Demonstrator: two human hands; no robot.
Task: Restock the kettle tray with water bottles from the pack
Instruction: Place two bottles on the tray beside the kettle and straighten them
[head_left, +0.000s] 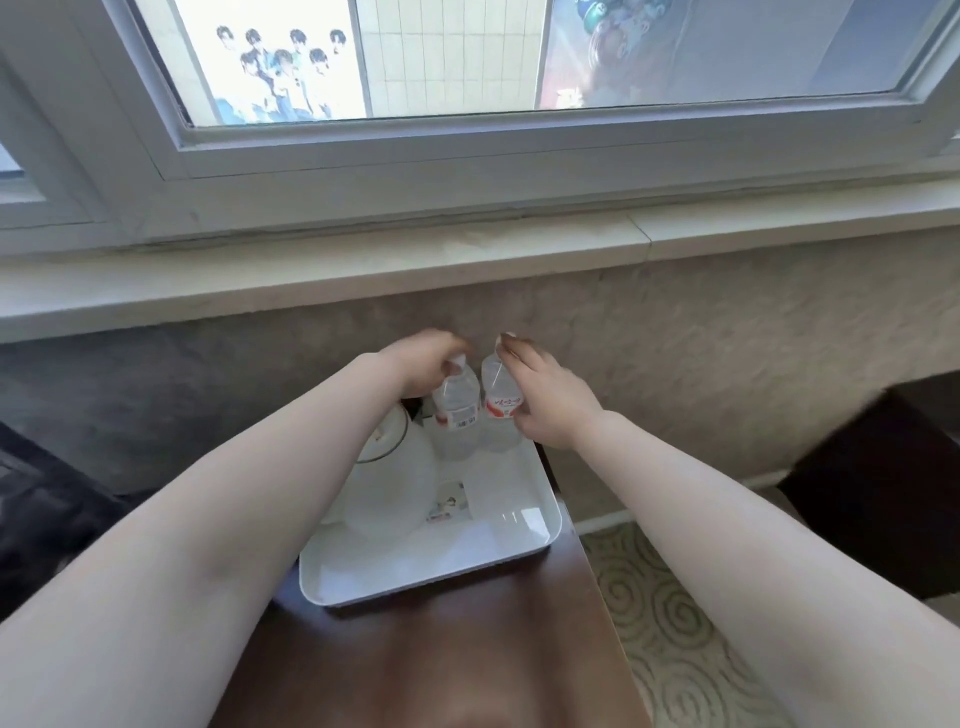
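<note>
Two water bottles, upright, side by side at the far end of the white tray (545, 540), which sits on a dark wood worktop (457, 654) under the window sill (363, 280).

Item 1: left bottle (457, 410), barcode label facing me. My left hand (423, 364) is closed around its cap and neck; the picture is blurred there, so finger placement is unclear.

Item 2: right bottle (500, 402), red-and-white label. My right hand (550, 395) grips its shoulder and side, fingertips up at the cap.

Item 3: kettle (387, 441), white, just left of the left bottle and partly under my left forearm. Whether bottle and kettle touch, I cannot tell.

Item 4: small printed card (449, 501) lying flat on the tray floor, nearer me than the bottles.

The pack is not in view.

Risks, as I judge them:
- Both bottles are tall and narrow; letting go before the bases sit flat could tip one into the other or into the kettle.
- The right bottle stands close to the tray's right rim; a base set on the rim would lean it toward the worktop's edge.
- Drawing my left forearm back could knock the kettle.
</note>
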